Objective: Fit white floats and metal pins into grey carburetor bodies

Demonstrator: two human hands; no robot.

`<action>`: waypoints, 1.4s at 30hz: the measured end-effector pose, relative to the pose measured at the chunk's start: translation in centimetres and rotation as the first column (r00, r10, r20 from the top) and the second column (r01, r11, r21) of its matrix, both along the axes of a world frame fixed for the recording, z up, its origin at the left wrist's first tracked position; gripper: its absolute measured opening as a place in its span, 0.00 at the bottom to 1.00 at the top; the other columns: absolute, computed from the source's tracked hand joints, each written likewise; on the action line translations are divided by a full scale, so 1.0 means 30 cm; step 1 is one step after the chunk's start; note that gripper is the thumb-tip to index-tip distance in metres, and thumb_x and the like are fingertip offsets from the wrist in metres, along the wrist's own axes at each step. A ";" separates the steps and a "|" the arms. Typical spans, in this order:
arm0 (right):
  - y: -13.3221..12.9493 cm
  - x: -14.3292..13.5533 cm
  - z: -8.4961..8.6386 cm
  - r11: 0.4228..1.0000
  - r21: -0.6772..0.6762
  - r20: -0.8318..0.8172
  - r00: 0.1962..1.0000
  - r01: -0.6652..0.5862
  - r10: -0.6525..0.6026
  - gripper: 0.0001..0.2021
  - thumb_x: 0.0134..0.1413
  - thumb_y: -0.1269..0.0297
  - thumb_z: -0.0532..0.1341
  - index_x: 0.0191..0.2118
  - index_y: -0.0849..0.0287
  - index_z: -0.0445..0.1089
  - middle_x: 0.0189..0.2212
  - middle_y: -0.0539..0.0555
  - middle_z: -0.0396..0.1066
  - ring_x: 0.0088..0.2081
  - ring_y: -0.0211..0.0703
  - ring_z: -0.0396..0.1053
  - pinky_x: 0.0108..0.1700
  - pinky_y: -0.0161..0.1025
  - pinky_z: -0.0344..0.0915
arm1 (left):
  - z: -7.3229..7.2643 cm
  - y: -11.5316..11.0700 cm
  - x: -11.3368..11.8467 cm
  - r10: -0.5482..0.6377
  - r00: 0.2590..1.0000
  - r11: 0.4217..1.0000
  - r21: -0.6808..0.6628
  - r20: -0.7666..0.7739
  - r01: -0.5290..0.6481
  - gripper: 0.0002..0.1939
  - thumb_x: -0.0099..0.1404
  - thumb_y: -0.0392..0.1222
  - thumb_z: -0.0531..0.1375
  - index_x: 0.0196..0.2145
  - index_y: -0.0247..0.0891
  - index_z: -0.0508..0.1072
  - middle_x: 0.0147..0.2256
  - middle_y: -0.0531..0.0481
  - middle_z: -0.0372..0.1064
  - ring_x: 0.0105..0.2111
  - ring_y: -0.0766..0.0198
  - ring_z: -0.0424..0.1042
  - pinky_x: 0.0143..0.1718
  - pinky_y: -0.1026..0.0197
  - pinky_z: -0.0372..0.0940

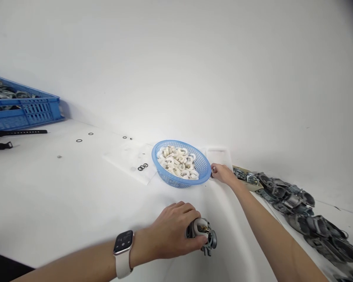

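My left hand (178,231) is closed around a metal carburetor (212,239) at the table's front. A white plastic float and brass parts show on the carburetor's upturned side. Farther off, my right hand (222,173) reaches to the right edge of a round blue basket (204,176). Its fingertips are pinched together over something small and dark, too little to make out. Many white plastic floats (176,160) lie heaped inside the basket. Behind the right hand is a shallow white tray (219,152).
Several carburetors (292,199) are piled along the right, beside a cardboard box (254,184) of metal parts. A blue crate (38,111) of metal parts stands far left, near a black watch strap (23,132). Black rubber rings (141,167) lie by a plastic bag (123,162).
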State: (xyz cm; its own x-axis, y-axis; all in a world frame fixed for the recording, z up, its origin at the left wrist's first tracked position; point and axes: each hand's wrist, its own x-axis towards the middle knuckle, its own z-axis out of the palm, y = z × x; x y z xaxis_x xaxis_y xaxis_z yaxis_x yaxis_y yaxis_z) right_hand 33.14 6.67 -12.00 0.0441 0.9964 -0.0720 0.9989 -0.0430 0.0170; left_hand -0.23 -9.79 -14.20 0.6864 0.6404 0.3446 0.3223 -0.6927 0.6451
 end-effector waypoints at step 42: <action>-0.410 -0.063 0.086 0.959 0.244 -0.521 0.815 -0.142 0.253 0.13 0.67 0.59 0.55 0.43 0.54 0.77 0.45 0.58 0.78 0.47 0.54 0.75 0.50 0.50 0.71 | -0.039 -0.005 0.007 0.027 0.998 0.988 0.148 0.057 -0.035 0.13 0.66 0.47 0.66 0.46 0.42 0.73 0.47 0.49 0.73 0.43 0.55 0.74 0.46 0.52 0.70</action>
State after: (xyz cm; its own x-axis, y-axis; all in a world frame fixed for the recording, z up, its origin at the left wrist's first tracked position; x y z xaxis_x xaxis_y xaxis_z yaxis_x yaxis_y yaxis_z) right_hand 31.25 -5.64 -9.42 -0.1459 0.9761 0.1608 0.8299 0.2092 -0.5172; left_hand 0.00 -9.94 -15.38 0.6444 0.5997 0.4745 0.3119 -0.7726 0.5529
